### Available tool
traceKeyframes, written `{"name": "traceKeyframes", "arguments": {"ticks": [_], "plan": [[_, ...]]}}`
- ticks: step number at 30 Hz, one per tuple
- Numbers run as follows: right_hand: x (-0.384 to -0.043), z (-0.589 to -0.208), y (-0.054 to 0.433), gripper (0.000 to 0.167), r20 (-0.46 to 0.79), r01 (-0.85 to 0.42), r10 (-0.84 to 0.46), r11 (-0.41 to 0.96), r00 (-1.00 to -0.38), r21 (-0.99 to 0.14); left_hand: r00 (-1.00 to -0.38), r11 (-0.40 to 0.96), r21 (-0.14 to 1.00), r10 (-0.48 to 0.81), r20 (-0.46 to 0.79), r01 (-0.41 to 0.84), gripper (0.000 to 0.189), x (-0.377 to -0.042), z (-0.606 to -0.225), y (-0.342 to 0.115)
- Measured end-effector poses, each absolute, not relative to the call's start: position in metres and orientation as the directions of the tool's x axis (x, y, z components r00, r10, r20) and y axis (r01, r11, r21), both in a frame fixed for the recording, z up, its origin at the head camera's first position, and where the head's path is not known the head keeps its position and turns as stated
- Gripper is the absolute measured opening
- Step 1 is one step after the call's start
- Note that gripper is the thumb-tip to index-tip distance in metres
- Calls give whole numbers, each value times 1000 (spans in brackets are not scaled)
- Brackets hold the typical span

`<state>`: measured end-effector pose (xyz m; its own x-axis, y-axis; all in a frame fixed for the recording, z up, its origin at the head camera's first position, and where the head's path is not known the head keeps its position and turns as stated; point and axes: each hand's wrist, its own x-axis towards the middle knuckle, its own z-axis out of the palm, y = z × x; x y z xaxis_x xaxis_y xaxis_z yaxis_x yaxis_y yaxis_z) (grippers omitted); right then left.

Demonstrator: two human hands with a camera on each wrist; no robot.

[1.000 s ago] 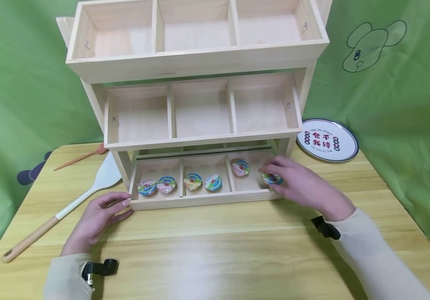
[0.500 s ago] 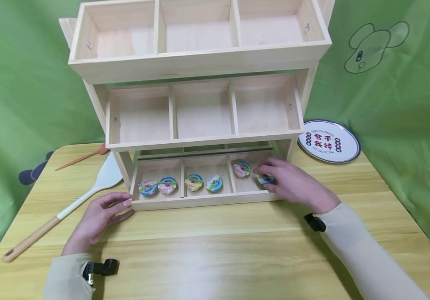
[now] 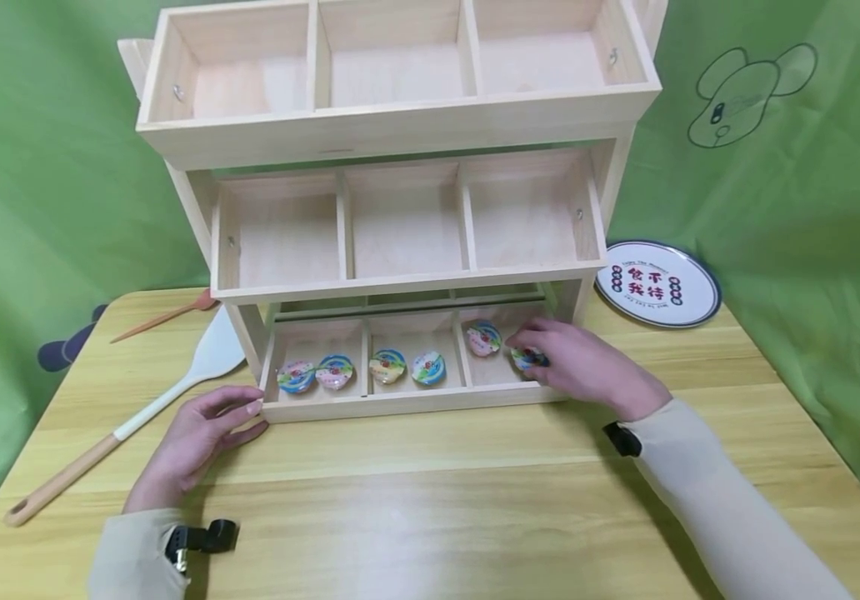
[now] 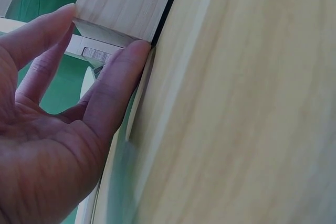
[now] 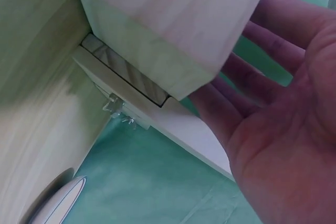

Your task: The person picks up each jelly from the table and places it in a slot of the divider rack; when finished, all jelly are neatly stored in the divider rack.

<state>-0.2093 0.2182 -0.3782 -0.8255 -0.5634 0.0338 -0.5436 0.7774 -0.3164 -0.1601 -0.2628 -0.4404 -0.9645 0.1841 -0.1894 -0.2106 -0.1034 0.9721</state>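
Note:
A three-tier wooden rack (image 3: 400, 287) stands on the table, each tier split into three compartments. In its bottom tier lie jelly cups with printed lids: two in the left compartment, two in the middle, one pink-lidded jelly cup (image 3: 483, 338) in the right. My right hand (image 3: 576, 364) holds another jelly cup (image 3: 525, 358) in that right compartment, its fingers partly covering it. My left hand (image 3: 201, 429) grips the bottom tier's front left corner; in the left wrist view a fingertip (image 4: 140, 48) sits at the lower edge and another at the upper edge.
A white spatula (image 3: 216, 346) with a wooden handle lies left of the rack, an orange utensil (image 3: 175, 315) behind it. At the back right, a white plate (image 3: 655, 283) with red characters rests beside the rack. Green cloth (image 3: 797, 217) hangs around the table.
My right hand has moved left with the jelly cup, toward the pink-lidded one. My left hand has stayed at the rack's corner.

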Motion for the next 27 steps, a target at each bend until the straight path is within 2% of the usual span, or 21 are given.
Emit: {"name": "traceKeyframes", "arguments": {"ticks": [17,27], "plan": [[-213,-382,215,36,-13,-493,-529,799,-848,-345,-965,-113,972,187,-182,-205,23,-160,-441,-263],[-212,-382,219,38,-3,-506,-543,785,-840,-357,-964,-109,972,186,-188,-210,23,-160,-441,-262]]}}
